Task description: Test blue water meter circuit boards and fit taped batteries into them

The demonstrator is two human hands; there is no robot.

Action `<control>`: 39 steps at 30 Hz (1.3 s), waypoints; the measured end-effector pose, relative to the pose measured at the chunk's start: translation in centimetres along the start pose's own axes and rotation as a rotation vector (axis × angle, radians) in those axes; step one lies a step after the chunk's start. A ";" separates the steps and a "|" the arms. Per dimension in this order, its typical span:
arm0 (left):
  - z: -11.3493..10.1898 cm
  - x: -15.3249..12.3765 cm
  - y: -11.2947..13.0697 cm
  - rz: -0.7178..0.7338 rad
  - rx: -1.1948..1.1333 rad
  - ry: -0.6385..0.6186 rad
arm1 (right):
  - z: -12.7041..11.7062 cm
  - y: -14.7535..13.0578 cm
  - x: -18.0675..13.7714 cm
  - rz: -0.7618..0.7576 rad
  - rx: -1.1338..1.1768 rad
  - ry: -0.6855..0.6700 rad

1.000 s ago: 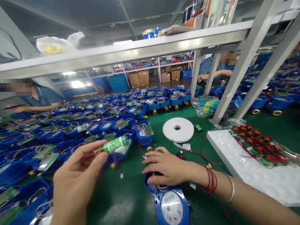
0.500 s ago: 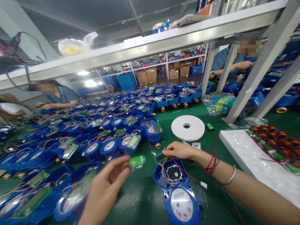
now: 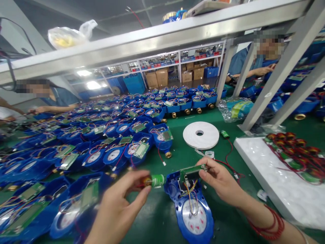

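Note:
My left hand (image 3: 124,200) pinches a green cylindrical battery (image 3: 157,180) by its dark reddish end, just left of a blue water meter (image 3: 208,218). The meter lies on the green bench with its white dial (image 3: 194,217) toward me and its upper compartment uncovered. In my right hand (image 3: 220,179) is the edge of a green circuit board (image 3: 191,172), tilted up over that compartment. Thin coloured wires (image 3: 191,191) run from the board down into the meter. The board's far side is hidden from me.
Rows of blue meters with boards (image 3: 114,155) fill the left and back. A white tape roll (image 3: 201,135) and another green battery (image 3: 224,134) lie ahead. At right, a white foam tray (image 3: 254,162) carries several batteries. A metal shelf (image 3: 142,40) crosses above; co-workers sit beyond.
My right hand has lifted and tilted the circuit board, turning it over the meter. My left hand has brought the battery rightward, close to the meter's edge. The view has shifted slightly.

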State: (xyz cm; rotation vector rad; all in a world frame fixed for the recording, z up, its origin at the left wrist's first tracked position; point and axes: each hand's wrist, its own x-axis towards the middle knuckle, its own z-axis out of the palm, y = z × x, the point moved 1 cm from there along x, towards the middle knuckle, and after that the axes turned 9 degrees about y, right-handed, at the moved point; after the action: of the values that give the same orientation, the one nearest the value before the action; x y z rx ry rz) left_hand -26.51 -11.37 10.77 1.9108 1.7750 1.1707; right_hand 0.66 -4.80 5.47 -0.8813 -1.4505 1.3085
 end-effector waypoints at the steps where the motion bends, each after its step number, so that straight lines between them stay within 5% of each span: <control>1: 0.3 0.3 0.4 0.026 0.016 -0.022 | 0.2 0.4 -0.8 0.015 0.041 0.016; 14: 3.5 3.9 4.6 0.123 0.230 -0.437 | 2.9 3.4 -3.6 0.080 0.320 0.188; 39: 5.9 3.4 3.3 0.194 0.413 -0.594 | 3.7 4.3 -4.5 0.064 0.169 0.268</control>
State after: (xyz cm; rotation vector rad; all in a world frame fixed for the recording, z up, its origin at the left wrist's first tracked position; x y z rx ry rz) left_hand -20.32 -7.09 10.51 2.3725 1.5918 0.2164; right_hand -1.99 -9.37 0.52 -0.9561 -1.0953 1.2845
